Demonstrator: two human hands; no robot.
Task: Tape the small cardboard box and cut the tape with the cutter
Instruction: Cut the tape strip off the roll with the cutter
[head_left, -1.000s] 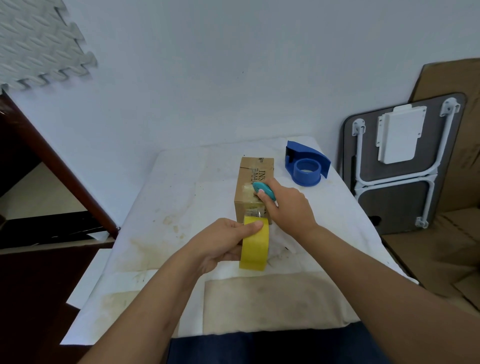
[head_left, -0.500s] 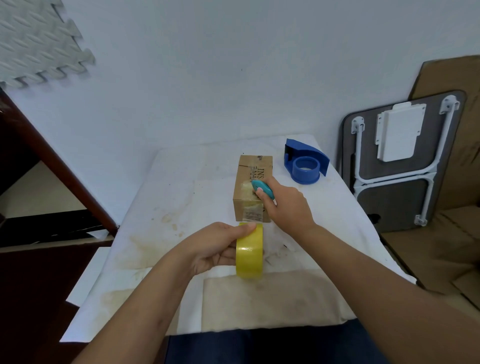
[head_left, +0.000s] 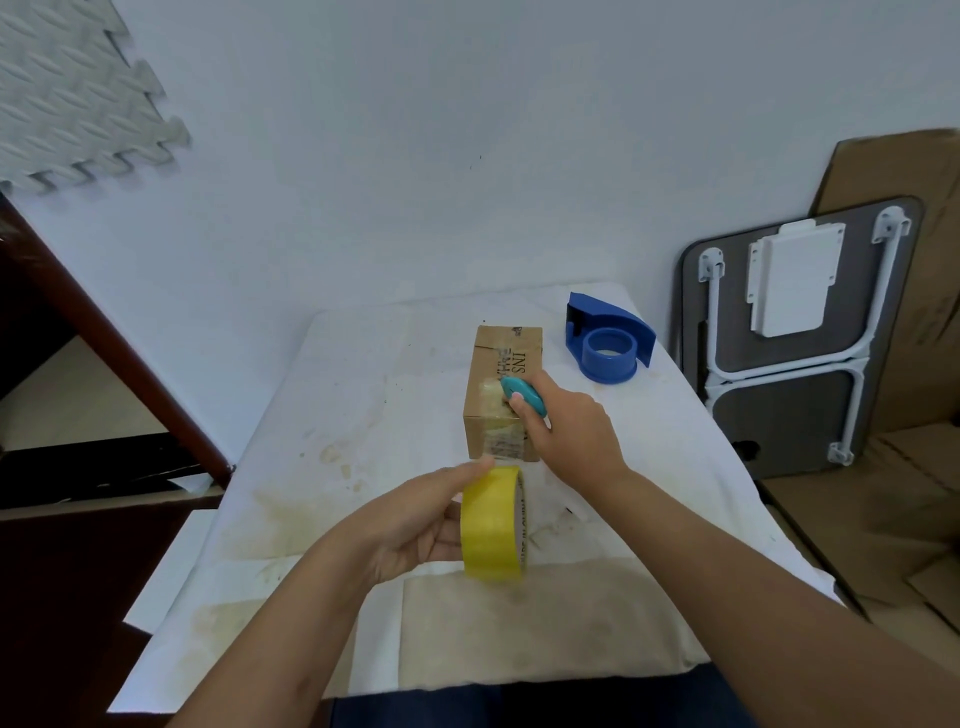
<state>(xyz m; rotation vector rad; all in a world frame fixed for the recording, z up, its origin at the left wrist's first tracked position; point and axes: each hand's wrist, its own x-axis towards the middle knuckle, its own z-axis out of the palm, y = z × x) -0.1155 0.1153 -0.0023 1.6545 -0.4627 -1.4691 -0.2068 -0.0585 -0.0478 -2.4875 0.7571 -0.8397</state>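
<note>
A small brown cardboard box (head_left: 501, 364) stands on the white-covered table (head_left: 363, 441), with clear tape running over its top and down its near face. My left hand (head_left: 415, 525) grips a yellow tape roll (head_left: 491, 525) just in front of the box, held on edge a little above the table. My right hand (head_left: 566, 431) rests against the box's right top edge and holds a teal cutter (head_left: 522, 397) pointing onto the box top. A strip of tape between roll and box is too faint to make out.
A blue tape dispenser (head_left: 608, 340) sits behind and right of the box. A folded grey table (head_left: 800, 338) and flattened cardboard (head_left: 909, 493) lean at the right. Dark wooden furniture (head_left: 78, 415) stands at the left. The cloth is stained in front.
My left hand has pulled the yellow roll back from the box's near face toward me and slightly lower. My right hand with the cutter has stayed on the box.
</note>
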